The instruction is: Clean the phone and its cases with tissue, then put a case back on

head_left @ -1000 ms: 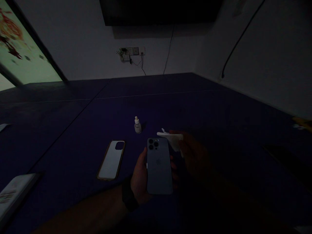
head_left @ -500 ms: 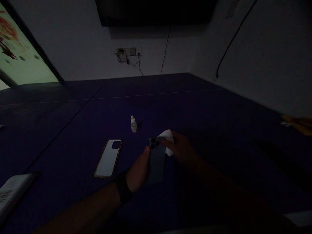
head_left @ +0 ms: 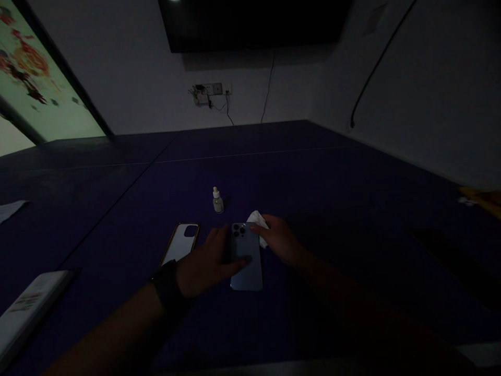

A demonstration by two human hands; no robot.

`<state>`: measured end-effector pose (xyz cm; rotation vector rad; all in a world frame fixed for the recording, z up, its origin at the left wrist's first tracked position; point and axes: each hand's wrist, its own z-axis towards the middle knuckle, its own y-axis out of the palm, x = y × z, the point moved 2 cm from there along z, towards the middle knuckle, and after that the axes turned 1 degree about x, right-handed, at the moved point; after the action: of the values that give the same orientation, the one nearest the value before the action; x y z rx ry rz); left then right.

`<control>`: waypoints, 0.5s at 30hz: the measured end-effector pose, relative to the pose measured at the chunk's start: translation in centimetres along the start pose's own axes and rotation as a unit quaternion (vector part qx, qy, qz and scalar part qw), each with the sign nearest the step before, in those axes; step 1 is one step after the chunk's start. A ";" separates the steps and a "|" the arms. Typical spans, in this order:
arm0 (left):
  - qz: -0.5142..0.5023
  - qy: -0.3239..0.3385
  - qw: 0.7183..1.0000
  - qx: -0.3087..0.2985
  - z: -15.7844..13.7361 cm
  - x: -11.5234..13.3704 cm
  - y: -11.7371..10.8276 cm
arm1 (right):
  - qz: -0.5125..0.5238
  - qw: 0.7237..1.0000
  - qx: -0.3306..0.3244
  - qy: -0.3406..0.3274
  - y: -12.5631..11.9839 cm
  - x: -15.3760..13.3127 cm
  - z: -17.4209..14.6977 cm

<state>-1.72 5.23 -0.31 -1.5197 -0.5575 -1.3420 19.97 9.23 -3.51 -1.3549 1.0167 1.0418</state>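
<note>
Right hand [head_left: 279, 237] pinches white tissue [head_left: 256, 218] at phone [head_left: 248, 271], far right corner. Left hand [head_left: 203, 269] spread wide, thumb over phone.

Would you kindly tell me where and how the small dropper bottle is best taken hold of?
I would pinch the dropper bottle around its body, below the white collar, coming from the left. It stands upright, so a pinch could likely close on two opposite sides; the phone and the right hand are nearer the person, toward the right.
</note>
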 end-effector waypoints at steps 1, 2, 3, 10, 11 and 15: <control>0.077 -0.004 0.997 -0.016 -0.4 0.1 -0.3 | -0.013 1.000 0.000 -0.001 0.0 0.1 0.1; 0.142 -0.001 0.989 -0.036 -0.7 0.1 -0.6 | -0.027 1.000 0.002 -0.002 0.0 0.1 0.3; 0.188 0.017 0.980 -0.057 -0.9 0.0 -0.9 | -0.042 0.999 0.004 -0.005 0.1 0.2 0.4; 0.260 0.136 0.944 -0.148 -0.9 -4.5 -2.5 | -0.142 0.989 0.019 -0.047 0.5 0.3 0.5; 0.243 0.142 0.950 -0.137 -0.8 -5.0 -2.6 | -0.153 0.987 0.020 -0.053 0.6 0.3 0.5; 0.291 0.144 0.939 -0.112 -0.5 -4.9 -2.0 | -0.190 0.977 0.030 -0.086 0.9 0.4 0.2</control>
<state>-4.99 6.83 -4.13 -1.4711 0.2319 -1.1459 19.15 9.37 -4.09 -1.3192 0.6228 0.8154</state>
